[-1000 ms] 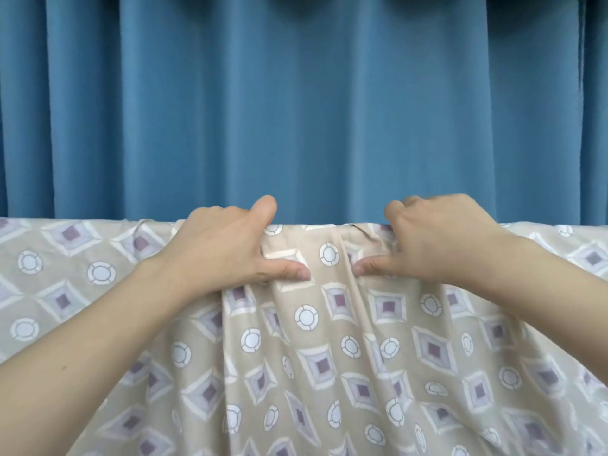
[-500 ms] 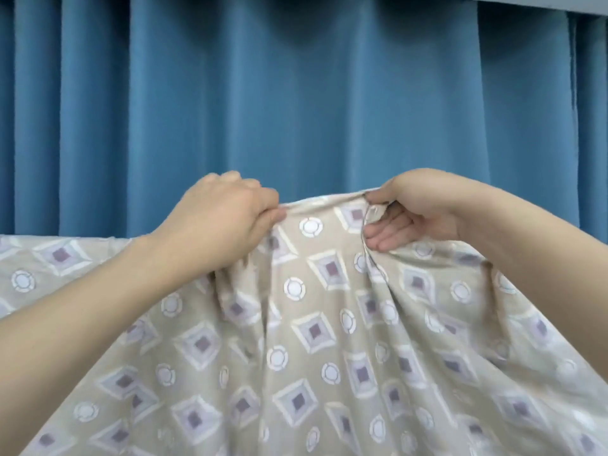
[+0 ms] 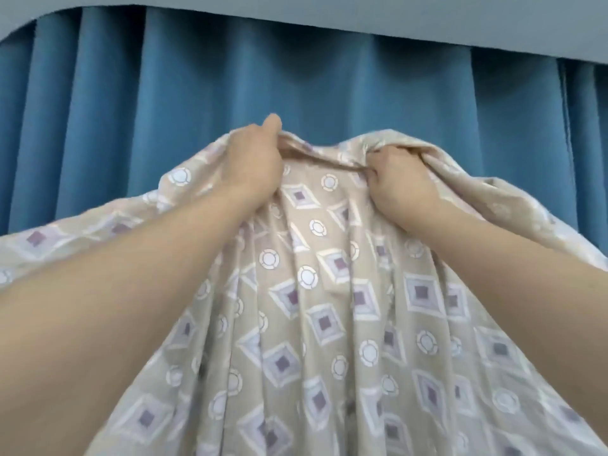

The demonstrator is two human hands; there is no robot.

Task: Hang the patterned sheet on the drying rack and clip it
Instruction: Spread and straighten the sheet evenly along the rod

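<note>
The patterned sheet (image 3: 316,311), beige with purple diamonds and white circles, fills the lower part of the head view and rises to a peak between my hands. My left hand (image 3: 253,162) grips a bunch of the sheet's upper fold, thumb up. My right hand (image 3: 399,179) grips the fold a short way to the right, with cloth draped over its far side. Both hands hold the fabric lifted high in front of the curtain. The drying rack and any clips are hidden by the sheet.
A blue pleated curtain (image 3: 329,87) hangs close behind the sheet across the whole width. A grey ceiling band (image 3: 427,18) runs along the top. The sheet slopes down to both sides, lower on the left.
Both hands have closed on the sheet's top fold and raised it well above the line where it lay. The view has tilted upward, bringing the grey band into sight.
</note>
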